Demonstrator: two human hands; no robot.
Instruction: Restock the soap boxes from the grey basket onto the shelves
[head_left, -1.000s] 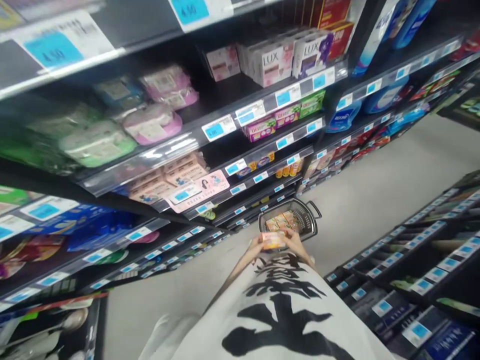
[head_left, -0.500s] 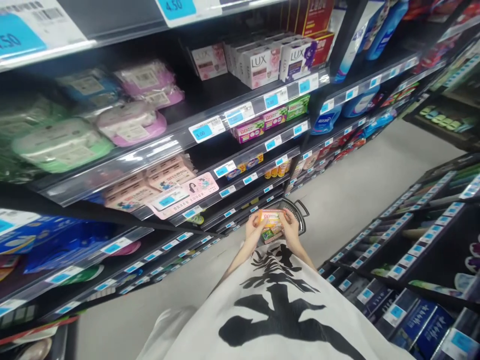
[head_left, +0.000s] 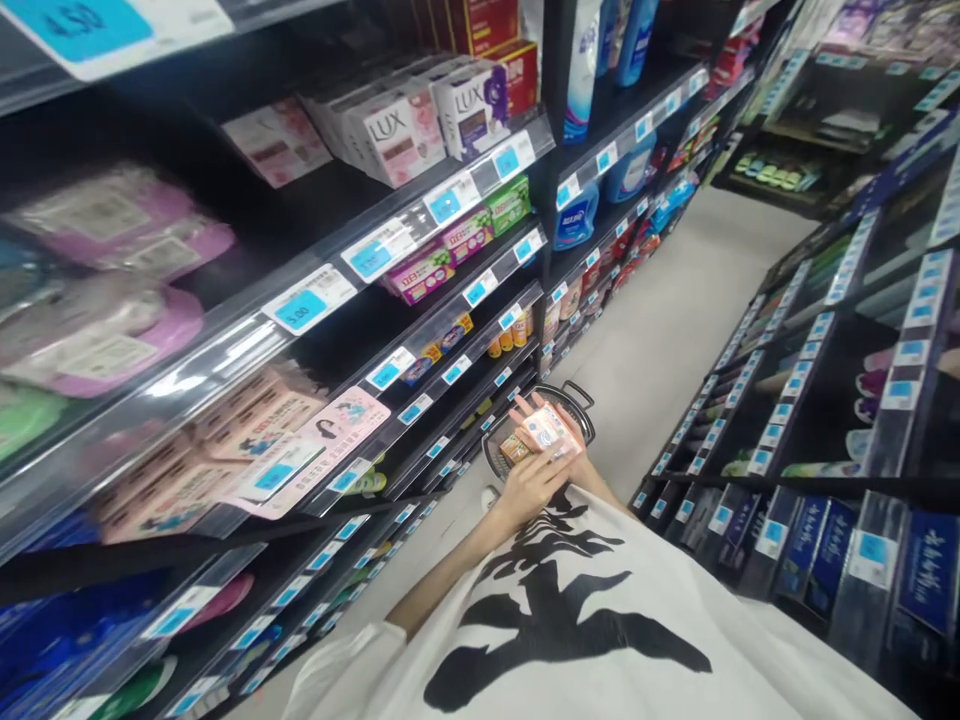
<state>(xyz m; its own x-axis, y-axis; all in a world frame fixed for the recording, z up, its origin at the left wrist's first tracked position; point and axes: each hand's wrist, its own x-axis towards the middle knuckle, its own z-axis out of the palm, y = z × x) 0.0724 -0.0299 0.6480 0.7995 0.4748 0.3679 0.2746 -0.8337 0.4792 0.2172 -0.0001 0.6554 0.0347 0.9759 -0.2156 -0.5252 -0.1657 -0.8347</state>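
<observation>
A wrapped soap bar (head_left: 549, 430) with a pale pink and orange printed face lies across my right hand (head_left: 576, 452). That hand is mostly beneath the pack, and its fingertips show past the far left edge. My left hand (head_left: 534, 488) has its fingers on the near edge of the same pack, with the thumb hidden. Below both hands is a dark shopping basket (head_left: 582, 402) with a handle on its far side. Inside it, partly covered by my hands, sits a small yellow-and-green package (head_left: 514, 448).
On my left, shelves hold LUX soap boxes (head_left: 397, 135), pink and purple soap packs (head_left: 469, 235), peach-coloured boxes (head_left: 255, 425) and soap dishes (head_left: 120, 335). Blue bottles (head_left: 576, 215) stand farther along. Another shelf unit (head_left: 780, 400) lines the right, with grey aisle floor (head_left: 660, 270) between.
The soap bar has been turned and shows a different, paler face. My left hand has shifted to its near edge, and my right hand has slid under it. The view has swung right.
</observation>
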